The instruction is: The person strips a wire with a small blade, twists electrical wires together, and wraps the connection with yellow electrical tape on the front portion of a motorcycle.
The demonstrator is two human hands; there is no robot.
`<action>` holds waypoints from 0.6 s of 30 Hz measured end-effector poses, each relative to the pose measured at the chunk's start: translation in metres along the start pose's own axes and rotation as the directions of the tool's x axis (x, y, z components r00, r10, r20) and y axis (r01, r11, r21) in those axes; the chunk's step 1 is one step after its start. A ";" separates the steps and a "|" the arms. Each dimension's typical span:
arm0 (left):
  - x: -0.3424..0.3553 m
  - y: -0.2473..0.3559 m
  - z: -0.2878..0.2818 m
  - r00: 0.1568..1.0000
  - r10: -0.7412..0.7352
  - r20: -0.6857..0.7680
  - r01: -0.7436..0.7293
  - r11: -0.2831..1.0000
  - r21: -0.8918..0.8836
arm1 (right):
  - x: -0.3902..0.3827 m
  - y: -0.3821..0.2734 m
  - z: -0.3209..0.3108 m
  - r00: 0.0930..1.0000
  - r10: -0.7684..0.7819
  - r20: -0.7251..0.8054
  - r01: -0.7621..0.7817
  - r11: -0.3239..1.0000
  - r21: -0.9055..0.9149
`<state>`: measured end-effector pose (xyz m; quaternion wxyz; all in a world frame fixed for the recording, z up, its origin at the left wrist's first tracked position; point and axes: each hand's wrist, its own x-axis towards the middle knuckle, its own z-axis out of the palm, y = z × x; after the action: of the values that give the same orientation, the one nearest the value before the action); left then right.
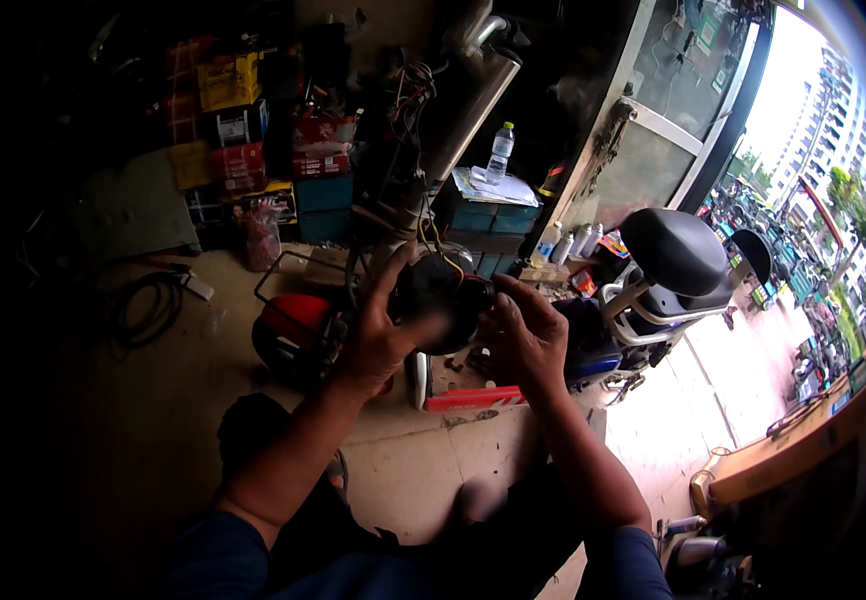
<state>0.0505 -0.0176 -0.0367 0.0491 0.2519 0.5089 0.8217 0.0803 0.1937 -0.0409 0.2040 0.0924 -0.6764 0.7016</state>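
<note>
Wires (435, 232), yellow among them, rise from the top of the dark rounded housing (443, 300) that I have up in front of me, between my two hands. My left hand (373, 338) is clamped on its left side, forefinger stretched upward along the edge and thumb laid across the near face; that thumb and part of the housing are blurred. My right hand (531, 340) is at its right edge, forefinger and thumb bent toward it, their tips close to each other. I cannot tell whether those tips pinch some small part there or only touch the rim.

Below the housing is a red-edged scooter deck (473, 401) with small loose bits on it. Beyond the housing, a shiny metal tube (473, 115) slants up and to the right. Farther back, above and right of the housing, a clear water bottle (500, 153) with a yellow-green cap stands on papers (478, 186) over teal boxes (498, 217). Right of the housing is a black padded scooter seat (673, 250), with spray cans (581, 240) between the two, farther back. Well left of the housing, a black cable (143, 325) lies coiled on the tiled floor (403, 465).
</note>
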 end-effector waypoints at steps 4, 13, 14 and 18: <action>-0.001 0.003 -0.002 1.000 -0.001 0.022 -0.001 0.997 0.075 | 0.004 0.003 -0.003 0.997 0.013 -0.072 -0.016 0.999 -0.047; 0.002 -0.003 -0.026 0.993 0.100 0.070 -0.115 0.958 0.263 | 0.014 -0.018 0.019 0.994 0.051 -0.098 -0.039 0.993 0.112; 0.001 -0.001 -0.028 0.991 0.113 0.068 -0.127 0.956 0.266 | 0.017 -0.017 0.021 0.993 0.055 -0.100 -0.046 0.995 0.092; -0.011 0.015 -0.027 0.999 -0.022 0.025 0.017 0.985 0.170 | 0.026 -0.010 0.025 0.990 0.103 -0.099 -0.098 0.994 0.058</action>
<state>0.0503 -0.0509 -0.0375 0.0422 0.2609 0.5788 0.7715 0.0575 0.1729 -0.0196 0.2002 0.0277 -0.6500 0.7325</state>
